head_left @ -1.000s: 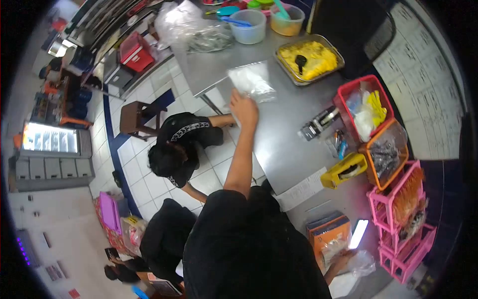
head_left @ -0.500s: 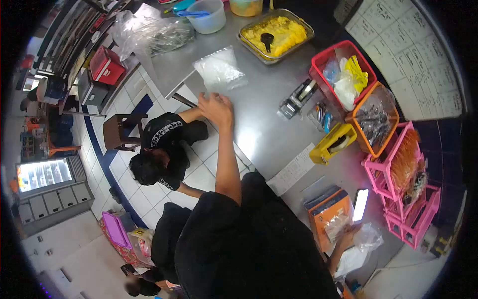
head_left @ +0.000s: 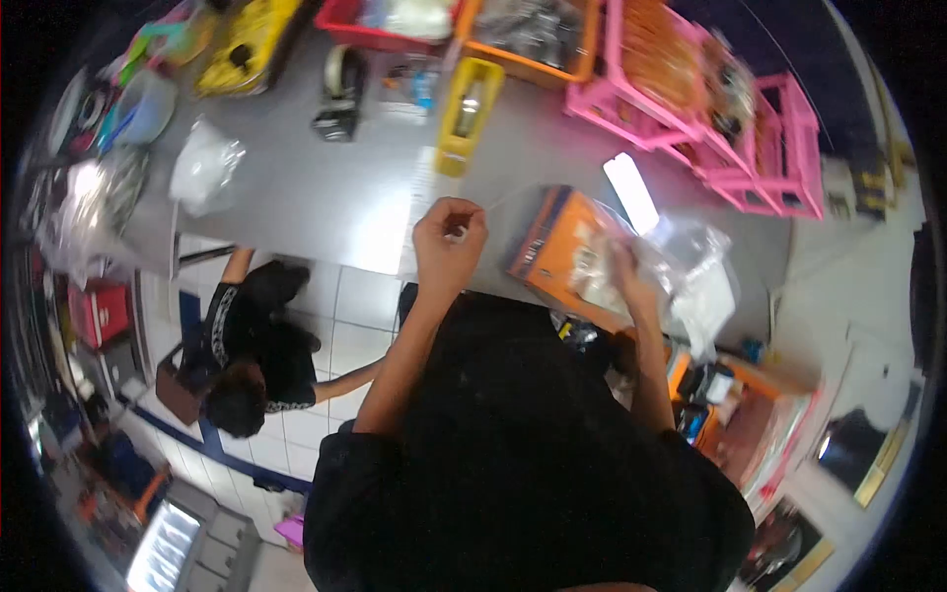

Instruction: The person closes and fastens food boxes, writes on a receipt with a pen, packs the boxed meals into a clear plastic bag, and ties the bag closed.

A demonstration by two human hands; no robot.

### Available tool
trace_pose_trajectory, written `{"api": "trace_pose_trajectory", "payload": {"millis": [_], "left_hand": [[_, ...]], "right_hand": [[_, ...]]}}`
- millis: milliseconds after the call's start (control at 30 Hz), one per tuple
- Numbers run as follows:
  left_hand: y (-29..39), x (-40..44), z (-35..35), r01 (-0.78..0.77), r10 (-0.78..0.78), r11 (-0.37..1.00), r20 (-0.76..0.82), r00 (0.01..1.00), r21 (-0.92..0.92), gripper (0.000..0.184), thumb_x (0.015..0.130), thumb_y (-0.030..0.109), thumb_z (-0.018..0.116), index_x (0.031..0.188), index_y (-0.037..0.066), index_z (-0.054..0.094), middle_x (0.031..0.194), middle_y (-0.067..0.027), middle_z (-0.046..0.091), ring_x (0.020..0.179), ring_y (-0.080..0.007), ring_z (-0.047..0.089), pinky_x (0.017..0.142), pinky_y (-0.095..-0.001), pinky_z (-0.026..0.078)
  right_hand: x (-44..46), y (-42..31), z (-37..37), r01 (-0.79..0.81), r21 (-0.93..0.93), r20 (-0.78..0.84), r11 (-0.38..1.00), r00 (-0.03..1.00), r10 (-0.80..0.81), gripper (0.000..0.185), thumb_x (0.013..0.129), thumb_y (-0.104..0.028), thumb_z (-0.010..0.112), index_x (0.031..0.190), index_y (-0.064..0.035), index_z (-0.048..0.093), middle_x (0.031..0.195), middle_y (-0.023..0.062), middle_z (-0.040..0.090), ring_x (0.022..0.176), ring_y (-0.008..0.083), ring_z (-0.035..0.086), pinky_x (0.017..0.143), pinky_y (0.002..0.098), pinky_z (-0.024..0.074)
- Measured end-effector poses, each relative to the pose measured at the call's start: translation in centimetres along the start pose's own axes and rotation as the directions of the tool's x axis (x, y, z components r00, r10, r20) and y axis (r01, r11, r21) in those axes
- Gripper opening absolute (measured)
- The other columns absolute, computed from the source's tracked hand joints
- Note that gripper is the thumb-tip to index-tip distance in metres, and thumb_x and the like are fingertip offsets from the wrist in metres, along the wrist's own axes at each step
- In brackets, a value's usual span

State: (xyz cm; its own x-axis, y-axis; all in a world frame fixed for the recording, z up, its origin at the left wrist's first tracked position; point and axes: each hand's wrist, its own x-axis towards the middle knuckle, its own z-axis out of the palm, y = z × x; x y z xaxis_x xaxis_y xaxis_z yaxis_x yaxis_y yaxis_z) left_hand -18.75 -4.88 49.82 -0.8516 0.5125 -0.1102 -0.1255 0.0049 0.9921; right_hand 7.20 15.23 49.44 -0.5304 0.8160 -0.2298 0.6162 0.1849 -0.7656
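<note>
My left hand (head_left: 449, 242) is over the table's front edge, fingers curled and thumb meeting the fingertips. Whether it holds anything is unclear; a faint thin line runs off to its right. Beside it lies a paper slip (head_left: 421, 192). My right hand (head_left: 631, 281) is at an orange box (head_left: 554, 242) with small clear plastic bags (head_left: 592, 266) on top. Its fingers are smeared by motion, so their grip is not clear. Just right of it are a crumpled clear bag (head_left: 691, 247) and a white packet (head_left: 705, 306). A lit phone (head_left: 631, 192) lies beyond it.
A filled white plastic bag (head_left: 205, 168) lies at the table's left. Toward the back are a black tape dispenser (head_left: 340, 94), a yellow dispenser (head_left: 470, 116), an orange basket (head_left: 528, 35) and pink racks (head_left: 691, 118). Another person (head_left: 261, 345) crouches by the table's left edge.
The view has turned toward the right side of the table. My left hand has moved away from the filled white bag toward the paper slip and orange box. My right hand stays by the plastic bags.
</note>
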Motion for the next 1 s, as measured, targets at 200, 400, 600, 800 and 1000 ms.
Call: {"api": "trace_pose_trajectory", "payload": {"millis": [200, 400, 600, 800, 1000], "left_hand": [[0.5, -3.5, 8.7, -0.142, 0.087, 0.973, 0.280, 0.956, 0.180, 0.007, 0.085, 0.003, 0.070, 0.091, 0.001, 0.065, 0.079, -0.0015, 0.066, 0.068, -0.0058, 0.054, 0.063, -0.0228, 0.046], [0.7, -6.1, 11.0, -0.182, 0.120, 0.957, 0.264, 0.957, 0.227, 0.012, 0.083, 0.003, 0.072, 0.093, 0.001, 0.065, 0.083, -0.0036, 0.067, 0.072, -0.0070, 0.057, 0.064, -0.0233, 0.047], [-0.2, -6.8, 12.9, -0.142, 0.142, 0.990, 0.219, 0.965, -0.014, 0.012, 0.089, -0.001, 0.067, 0.101, -0.001, 0.068, 0.081, -0.0026, 0.068, 0.073, -0.0064, 0.061, 0.067, -0.0219, 0.050], [-0.3, -6.8, 13.5, -0.063, 0.041, 0.996, 0.293, 0.955, 0.067, 0.009, 0.091, -0.001, 0.066, 0.100, -0.003, 0.069, 0.083, -0.0022, 0.069, 0.069, -0.0057, 0.060, 0.063, -0.0200, 0.048], [-0.3, -7.3, 15.5, -0.298, 0.286, 0.924, 0.085, 0.955, 0.239, 0.005, 0.083, -0.003, 0.069, 0.086, 0.000, 0.066, 0.072, -0.0074, 0.064, 0.056, -0.0138, 0.059, 0.053, -0.0257, 0.044]], "right_hand": [[-1.4, -6.1, 0.4, 0.018, 0.293, 0.048, 0.956, 0.998, -0.033, 0.027, 0.095, -0.031, 0.067, 0.108, -0.0063, 0.068, 0.082, -0.0014, 0.060, 0.070, 0.0088, 0.056, 0.059, 0.0264, 0.0453], [-0.8, -4.8, 0.4, -0.046, 0.390, 0.103, 0.920, 0.995, 0.006, 0.032, 0.096, -0.036, 0.066, 0.105, -0.0052, 0.066, 0.076, -0.0013, 0.055, 0.061, 0.0072, 0.055, 0.047, 0.0241, 0.0466], [-0.2, -4.5, -0.2, 0.076, 0.325, 0.108, 0.943, 0.987, -0.116, 0.035, 0.097, -0.039, 0.064, 0.105, -0.0054, 0.066, 0.078, 0.0002, 0.060, 0.055, 0.0083, 0.057, 0.047, 0.0249, 0.0476], [0.0, -3.6, 0.1, 0.088, 0.329, 0.118, 0.940, 0.984, -0.134, 0.028, 0.098, -0.033, 0.062, 0.104, -0.0053, 0.066, 0.083, 0.0006, 0.062, 0.067, 0.0116, 0.062, 0.058, 0.0301, 0.0531], [-0.6, -0.6, 3.3, 0.226, 0.633, -0.213, 0.741, 0.970, -0.113, 0.023, 0.104, -0.023, 0.051, 0.102, -0.0039, 0.064, 0.090, 0.0011, 0.060, 0.086, 0.0109, 0.055, 0.079, 0.0285, 0.0464]]}}
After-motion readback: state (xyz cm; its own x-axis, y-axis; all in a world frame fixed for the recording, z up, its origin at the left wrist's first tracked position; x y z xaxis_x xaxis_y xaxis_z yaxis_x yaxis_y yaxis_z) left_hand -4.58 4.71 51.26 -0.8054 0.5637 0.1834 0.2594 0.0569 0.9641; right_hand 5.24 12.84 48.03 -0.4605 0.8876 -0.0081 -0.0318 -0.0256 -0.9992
